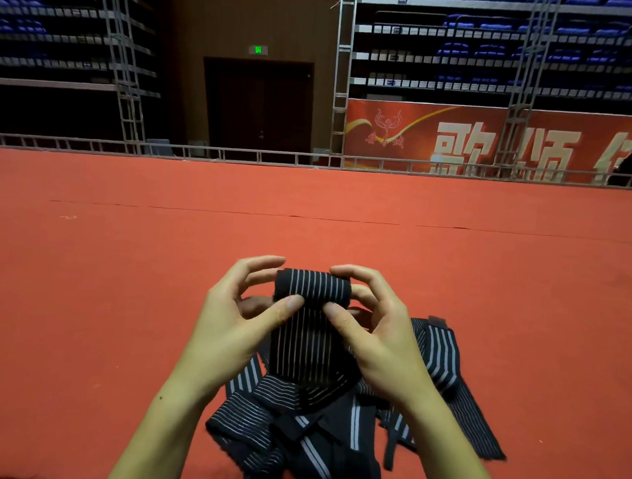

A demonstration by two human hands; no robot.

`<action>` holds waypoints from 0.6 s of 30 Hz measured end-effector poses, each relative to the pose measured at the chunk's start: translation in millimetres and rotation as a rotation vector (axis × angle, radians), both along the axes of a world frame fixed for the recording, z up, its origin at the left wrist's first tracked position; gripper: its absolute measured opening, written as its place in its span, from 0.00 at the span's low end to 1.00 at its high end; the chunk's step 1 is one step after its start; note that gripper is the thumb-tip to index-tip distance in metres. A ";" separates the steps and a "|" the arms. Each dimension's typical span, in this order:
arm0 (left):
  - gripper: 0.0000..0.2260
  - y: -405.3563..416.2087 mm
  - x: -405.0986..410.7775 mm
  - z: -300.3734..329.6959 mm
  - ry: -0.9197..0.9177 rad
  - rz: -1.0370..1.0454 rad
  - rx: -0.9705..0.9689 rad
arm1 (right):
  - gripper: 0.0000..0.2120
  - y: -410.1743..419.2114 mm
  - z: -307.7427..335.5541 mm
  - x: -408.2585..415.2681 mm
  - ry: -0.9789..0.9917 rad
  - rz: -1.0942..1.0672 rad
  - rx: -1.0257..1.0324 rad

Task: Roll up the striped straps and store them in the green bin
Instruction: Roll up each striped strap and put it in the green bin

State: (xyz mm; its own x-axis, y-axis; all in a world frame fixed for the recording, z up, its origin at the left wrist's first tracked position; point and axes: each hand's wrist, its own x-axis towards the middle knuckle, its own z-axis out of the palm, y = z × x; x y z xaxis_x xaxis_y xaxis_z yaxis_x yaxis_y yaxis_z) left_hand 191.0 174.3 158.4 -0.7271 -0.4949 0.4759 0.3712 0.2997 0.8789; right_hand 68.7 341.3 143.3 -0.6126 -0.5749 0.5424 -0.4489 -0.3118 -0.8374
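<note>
Loose pile of straps (304, 436) on the red carpet (78, 297) nearest me; above it my left hand (241, 320) and right hand (371, 329) pinch a half-wound roll (313, 289), rolling step underway, next I wind in the hanging tail; green bin not in view

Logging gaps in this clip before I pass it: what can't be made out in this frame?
- Green bin: not in the head view.
- Pile of straps: near end cut by the bottom edge; count unclear where they overlap.
- Roll: its ends covered by the left hand and right hand.
- Banner: text crossed by truss, cut at right.
</note>
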 end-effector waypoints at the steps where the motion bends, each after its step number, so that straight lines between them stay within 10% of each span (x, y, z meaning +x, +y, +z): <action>1: 0.19 0.8 0.3 -1.2 -0.009 0.009 0.019 | 0.17 -0.3 -0.8 -0.1 0.004 -0.003 0.002; 18: 0.12 8.2 -11.8 -4.2 0.034 0.066 -0.057 | 0.22 -12.4 -17.5 5.6 0.065 -0.076 -0.031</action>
